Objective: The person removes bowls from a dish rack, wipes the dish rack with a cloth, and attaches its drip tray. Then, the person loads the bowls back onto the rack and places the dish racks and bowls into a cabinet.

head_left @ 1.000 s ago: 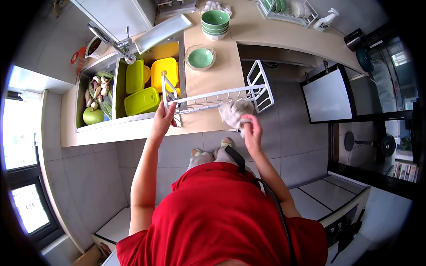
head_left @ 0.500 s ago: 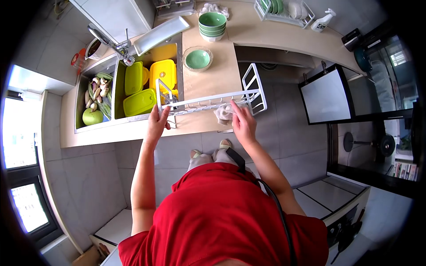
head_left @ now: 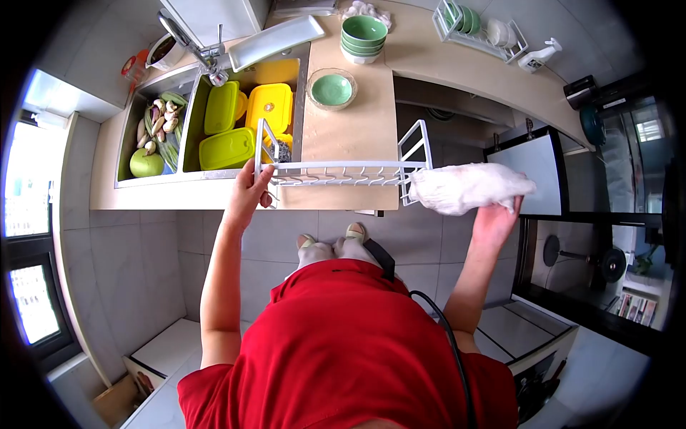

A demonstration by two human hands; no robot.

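Observation:
My left hand [head_left: 250, 191] is closed round the left end of a white wire dish rack [head_left: 343, 169], which is held up at the front edge of the counter. Out to the right, my right hand [head_left: 499, 214] grips a white cloth [head_left: 468, 187] by its far end. The cloth is stretched sideways, and its left part touches or overlaps the rack's right end; whether it is snagged there I cannot tell. Some fingers of the right hand are behind the cloth.
At the left, the double sink [head_left: 193, 121] holds vegetables and yellow-green containers [head_left: 227, 149]. Stacked green bowls [head_left: 364, 36], a bowl in a basket [head_left: 331, 89] and a white tray [head_left: 277, 43] stand on the counter [head_left: 357, 132]. A spray bottle [head_left: 539, 56] is at the back right.
My right hand has moved to the right, off the middle of the rack, drawing out the bunched cloth. My left hand keeps its hold, and the rack has turned slightly to lie more level.

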